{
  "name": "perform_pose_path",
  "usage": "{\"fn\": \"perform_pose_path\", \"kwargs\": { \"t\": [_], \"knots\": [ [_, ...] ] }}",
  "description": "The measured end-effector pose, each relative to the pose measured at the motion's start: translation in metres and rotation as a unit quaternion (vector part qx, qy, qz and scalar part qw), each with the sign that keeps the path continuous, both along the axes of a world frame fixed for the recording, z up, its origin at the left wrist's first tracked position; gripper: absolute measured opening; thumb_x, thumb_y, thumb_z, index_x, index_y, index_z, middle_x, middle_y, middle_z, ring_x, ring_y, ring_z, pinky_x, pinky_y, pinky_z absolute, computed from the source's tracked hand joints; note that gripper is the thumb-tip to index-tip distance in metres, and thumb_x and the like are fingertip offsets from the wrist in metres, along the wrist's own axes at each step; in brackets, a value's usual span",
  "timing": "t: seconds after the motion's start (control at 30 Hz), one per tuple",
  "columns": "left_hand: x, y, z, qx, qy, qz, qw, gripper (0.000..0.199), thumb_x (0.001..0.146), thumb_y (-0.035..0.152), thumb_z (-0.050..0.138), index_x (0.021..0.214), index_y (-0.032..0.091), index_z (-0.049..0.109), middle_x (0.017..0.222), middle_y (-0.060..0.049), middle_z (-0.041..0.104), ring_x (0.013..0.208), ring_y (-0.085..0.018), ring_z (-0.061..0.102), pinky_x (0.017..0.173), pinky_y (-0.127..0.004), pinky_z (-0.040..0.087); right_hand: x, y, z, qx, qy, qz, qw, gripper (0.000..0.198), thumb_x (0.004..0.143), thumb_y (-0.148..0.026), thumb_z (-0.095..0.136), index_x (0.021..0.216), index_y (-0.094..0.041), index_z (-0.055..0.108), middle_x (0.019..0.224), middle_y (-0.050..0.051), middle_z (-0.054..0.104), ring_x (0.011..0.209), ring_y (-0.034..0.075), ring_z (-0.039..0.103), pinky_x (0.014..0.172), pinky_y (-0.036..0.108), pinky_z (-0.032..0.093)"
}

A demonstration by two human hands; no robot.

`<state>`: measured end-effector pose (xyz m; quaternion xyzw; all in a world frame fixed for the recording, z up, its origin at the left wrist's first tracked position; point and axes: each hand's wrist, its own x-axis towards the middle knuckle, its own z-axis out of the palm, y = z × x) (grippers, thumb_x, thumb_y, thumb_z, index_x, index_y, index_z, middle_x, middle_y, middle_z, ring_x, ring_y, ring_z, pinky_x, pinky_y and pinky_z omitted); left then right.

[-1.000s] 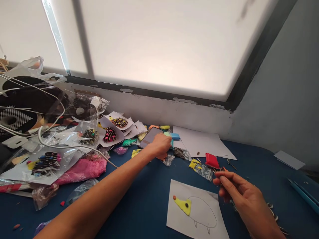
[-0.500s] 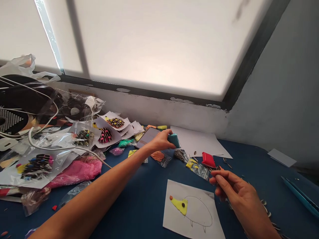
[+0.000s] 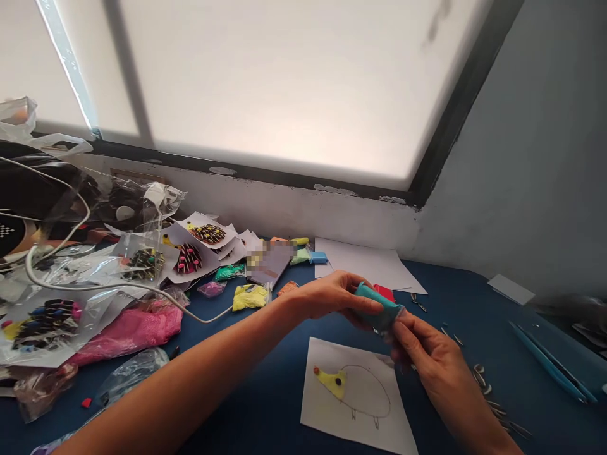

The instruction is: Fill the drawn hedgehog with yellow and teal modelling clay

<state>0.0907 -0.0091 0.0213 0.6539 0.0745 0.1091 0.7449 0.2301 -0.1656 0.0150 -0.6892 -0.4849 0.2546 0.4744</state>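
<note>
My left hand [image 3: 341, 294] is closed around a teal modelling clay packet [image 3: 379, 306] in a clear wrapper. At the packet's right end, the fingers of my right hand [image 3: 424, 347] pinch the wrapper edge. Below both hands lies a white sheet [image 3: 317, 411] with a pencil-drawn hedgehog. Its head is covered in flat yellow clay [image 3: 332, 382], with a dark eye and a brown nose. A red clay packet [image 3: 384, 292] shows partly behind my hands. Sunflower seeds [image 3: 481, 379] lie scattered to the right of my right hand.
Finished hedgehog pictures [image 3: 208, 235] and a pink cloth-like bundle [image 3: 128, 332] crowd the left side, with a white cable [image 3: 109, 285] across them. A yellow clay packet [image 3: 250, 297], blue packet [image 3: 318, 257] and white paper [image 3: 370, 262] lie farther back. A blue folder [image 3: 550, 363] is at right.
My left hand has brought the teal packet from the back of the table towards me and to the right. My right hand has moved onto the wrapper. The view has shifted slightly right.
</note>
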Motion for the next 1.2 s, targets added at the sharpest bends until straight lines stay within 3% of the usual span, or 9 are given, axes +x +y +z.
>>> {"fn": "perform_pose_path", "kwargs": {
  "t": [0.1, 0.47, 0.7, 0.83, 1.2],
  "knots": [
    [-0.002, 0.003, 0.0, -0.009, -0.005, -0.002, 1.0, 0.048, 0.069, 0.037, 0.082, 0.109, 0.016, 0.065, 0.09, -0.003, 0.067, 0.081, -0.017, 0.068, 0.079, -0.037, 0.058, -0.001, 0.0, 0.0, 0.003, 0.011, 0.011, 1.0, 0.048, 0.074, -0.07, 0.061, 0.071, -0.022, 0.066, 0.064, 0.001, 0.06, 0.056, 0.013, 0.052, 0.055, 0.026, 0.048],
    [0.003, 0.0, -0.005, -0.047, -0.006, 0.036, 0.998, 0.042, 0.067, 0.034, 0.083, 0.099, 0.014, 0.063, 0.086, -0.004, 0.068, 0.077, -0.016, 0.068, 0.074, -0.034, 0.058, 0.004, -0.002, -0.002, -0.017, 0.042, 0.033, 0.998, 0.05, 0.079, -0.068, 0.059, 0.09, -0.02, 0.069, 0.061, 0.002, 0.064, 0.054, 0.013, 0.055, 0.056, 0.026, 0.047],
    [0.005, -0.005, -0.004, -0.014, 0.015, 0.029, 0.999, 0.044, 0.06, 0.03, 0.087, 0.091, 0.013, 0.058, 0.083, -0.003, 0.066, 0.074, -0.015, 0.068, 0.067, -0.03, 0.057, 0.004, -0.001, -0.004, -0.022, 0.034, 0.019, 0.999, 0.051, 0.076, -0.068, 0.062, 0.092, -0.021, 0.07, 0.062, 0.001, 0.064, 0.055, 0.013, 0.057, 0.058, 0.026, 0.048],
    [0.006, -0.01, -0.002, -0.001, 0.029, 0.062, 0.998, 0.043, 0.06, 0.027, 0.086, 0.089, 0.013, 0.057, 0.079, -0.002, 0.065, 0.071, -0.015, 0.067, 0.067, -0.031, 0.057, 0.003, -0.002, -0.002, -0.024, 0.035, 0.019, 0.999, 0.052, 0.076, -0.068, 0.062, 0.094, -0.02, 0.07, 0.062, 0.001, 0.063, 0.055, 0.014, 0.057, 0.056, 0.027, 0.048],
    [0.003, -0.009, 0.001, 0.029, 0.018, 0.05, 0.998, 0.036, 0.07, 0.026, 0.08, 0.096, 0.014, 0.058, 0.082, -0.003, 0.067, 0.072, -0.014, 0.067, 0.068, -0.029, 0.056, 0.001, -0.002, 0.0, -0.006, 0.036, 0.017, 0.999, 0.046, 0.071, -0.066, 0.068, 0.075, -0.02, 0.067, 0.061, 0.001, 0.061, 0.053, 0.013, 0.054, 0.054, 0.026, 0.049]
  ]
}}
